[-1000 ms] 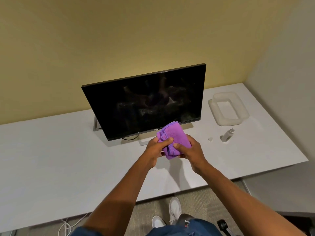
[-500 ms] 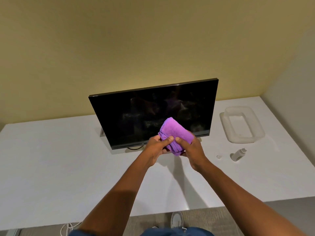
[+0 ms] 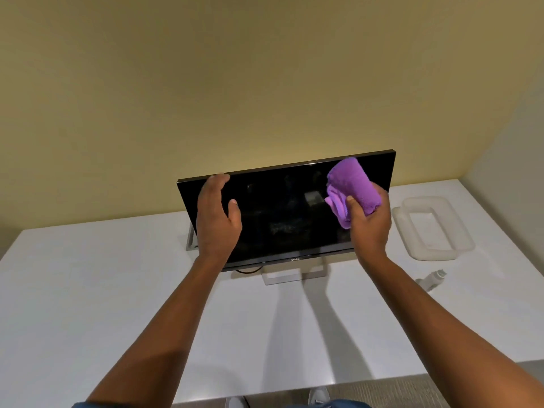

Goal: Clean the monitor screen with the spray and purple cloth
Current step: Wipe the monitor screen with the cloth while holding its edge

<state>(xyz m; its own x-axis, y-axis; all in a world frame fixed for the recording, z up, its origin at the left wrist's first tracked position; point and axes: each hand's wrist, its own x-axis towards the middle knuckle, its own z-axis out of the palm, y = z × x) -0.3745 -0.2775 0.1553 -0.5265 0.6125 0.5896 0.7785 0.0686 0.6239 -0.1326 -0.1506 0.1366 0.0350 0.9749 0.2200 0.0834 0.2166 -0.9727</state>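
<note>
A black monitor (image 3: 282,213) stands on the white desk (image 3: 88,290), its screen dark with faint smears. My right hand (image 3: 369,222) grips a bunched purple cloth (image 3: 351,189) held against the screen's upper right area. My left hand (image 3: 216,216) is raised in front of the screen's left part, fingers apart and reaching the top edge, holding nothing. A small white spray bottle (image 3: 432,280) lies on its side on the desk to the right of the monitor.
A white rectangular tray (image 3: 459,231) sits on the desk right of the monitor, behind the bottle. A yellow wall rises behind the desk and a grey wall closes the right side. The monitor's metal stand (image 3: 279,276) and a cable show beneath the screen.
My hands have separated. The right hand carried the cloth up to the screen's upper right, and the left hand let go of it and rose to the screen's left edge. The camera tilted upward.
</note>
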